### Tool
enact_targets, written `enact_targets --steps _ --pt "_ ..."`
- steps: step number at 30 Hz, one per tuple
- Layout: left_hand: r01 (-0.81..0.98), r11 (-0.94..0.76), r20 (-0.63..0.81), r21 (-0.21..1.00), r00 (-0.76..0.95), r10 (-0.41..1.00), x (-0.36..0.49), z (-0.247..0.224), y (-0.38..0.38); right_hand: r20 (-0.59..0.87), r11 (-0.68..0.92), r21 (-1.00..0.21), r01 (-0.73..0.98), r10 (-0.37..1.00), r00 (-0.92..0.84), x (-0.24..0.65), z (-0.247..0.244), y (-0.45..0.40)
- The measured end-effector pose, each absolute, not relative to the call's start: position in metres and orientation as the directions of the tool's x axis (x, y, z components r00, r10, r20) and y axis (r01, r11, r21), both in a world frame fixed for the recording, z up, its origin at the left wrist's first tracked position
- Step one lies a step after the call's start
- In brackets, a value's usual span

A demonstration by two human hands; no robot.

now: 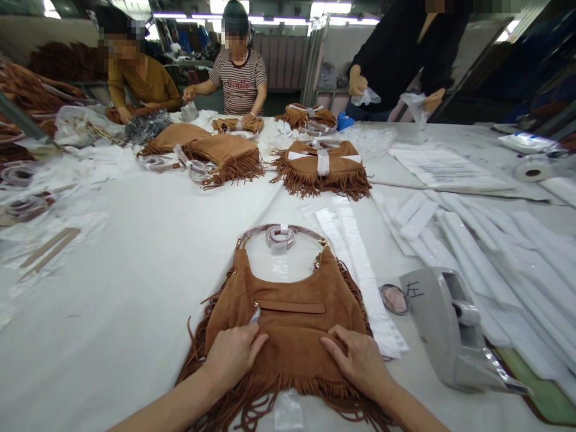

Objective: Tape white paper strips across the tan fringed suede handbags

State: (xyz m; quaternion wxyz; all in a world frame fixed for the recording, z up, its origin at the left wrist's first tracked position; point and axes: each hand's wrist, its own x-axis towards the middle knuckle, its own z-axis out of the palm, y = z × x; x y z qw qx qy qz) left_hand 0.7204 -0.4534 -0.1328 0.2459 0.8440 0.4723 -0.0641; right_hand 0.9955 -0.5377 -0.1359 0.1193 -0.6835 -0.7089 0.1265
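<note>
A brown suede handbag (288, 354) with long fringe lies flat on the white table in front of me. Its front has a zip pocket with a leather strip, and a wrapped strap coil sits inside the loop of its handle. My left hand (234, 351) is closed on the bag's front, just below the zip pull, fingers curled and thumb pressed on the suede. Lower on the right side, my right hand (357, 357) pinches the suede between thumb and fingers. A strip of clear tape (288, 411) sticks out below the bag's fringe.
A grey tape dispenser (443, 330) stands to the right, beside a small round dish (395, 299). White strips (486, 252) cover the right side. Further back lie fringed bags (326, 168) and a stack of sheets (445, 165). Several people (240, 72) work across the table.
</note>
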Motion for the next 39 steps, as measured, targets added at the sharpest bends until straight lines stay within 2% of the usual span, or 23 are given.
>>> enact_targets --steps 3,6,9,12,14,17,22,25,27,29,31,33,35,39 --pt "0.846 -0.427 -0.347 0.320 0.524 0.778 0.720 -0.135 -0.453 -0.022 0.031 -0.161 0.986 0.999 -0.035 0.988 -0.132 -0.534" --pt "0.812 -0.416 -0.281 0.408 0.546 0.789 0.711 -0.136 -0.456 0.038 0.107 0.047 0.993 0.993 -0.108 0.984 -0.137 -0.533" --pt "0.733 -0.468 -0.128 0.493 0.593 0.795 0.694 -0.136 -0.467 0.174 0.146 0.108 0.983 0.971 -0.163 0.984 -0.147 -0.537" --pt "0.746 -0.522 -0.002 0.413 0.574 0.819 0.677 -0.137 -0.479 0.250 0.142 0.118 0.983 0.954 -0.167 0.986 -0.155 -0.541" --pt "0.760 -0.510 0.022 0.402 0.549 0.836 0.670 -0.140 -0.483 0.264 0.153 0.097 0.983 0.949 -0.174 0.988 -0.157 -0.543" --pt "0.759 -0.468 -0.014 0.452 0.531 0.847 0.667 -0.146 -0.477 0.290 0.174 0.028 0.984 0.941 -0.174 0.990 -0.158 -0.543" --pt "0.793 -0.440 -0.056 0.421 0.507 0.860 0.671 -0.154 -0.461 0.307 0.144 -0.097 0.985 0.946 -0.108 0.993 -0.161 -0.544" --pt "0.798 -0.437 -0.087 0.415 0.513 0.854 0.673 -0.145 -0.463 0.272 0.093 -0.120 0.988 0.961 -0.057 0.991 -0.160 -0.545" --pt "0.805 -0.485 -0.078 0.341 0.538 0.839 0.679 -0.132 -0.466 0.258 0.109 -0.094 0.990 0.963 -0.082 0.988 -0.156 -0.543" --pt "0.757 -0.610 -0.025 0.233 0.632 0.775 0.692 -0.117 -0.467 0.251 0.192 -0.028 0.981 0.951 -0.179 0.984 -0.151 -0.540" --pt "0.575 -0.800 0.032 0.173 0.808 0.588 0.710 -0.108 -0.465 0.246 0.319 0.043 0.947 0.915 -0.319 0.980 -0.144 -0.536" --pt "0.318 -0.931 0.059 0.179 0.941 0.333 0.728 -0.109 -0.458 0.231 0.463 0.082 0.883 0.853 -0.469 0.979 -0.138 -0.532" --pt "0.161 -0.964 0.038 0.210 0.984 0.172 0.740 -0.118 -0.452 0.193 0.573 0.090 0.815 0.792 -0.579 0.980 -0.133 -0.529" --pt "0.161 -0.918 -0.032 0.362 0.986 0.161 0.739 -0.138 -0.445 0.140 0.601 0.052 0.798 0.787 -0.601 0.984 -0.132 -0.527"
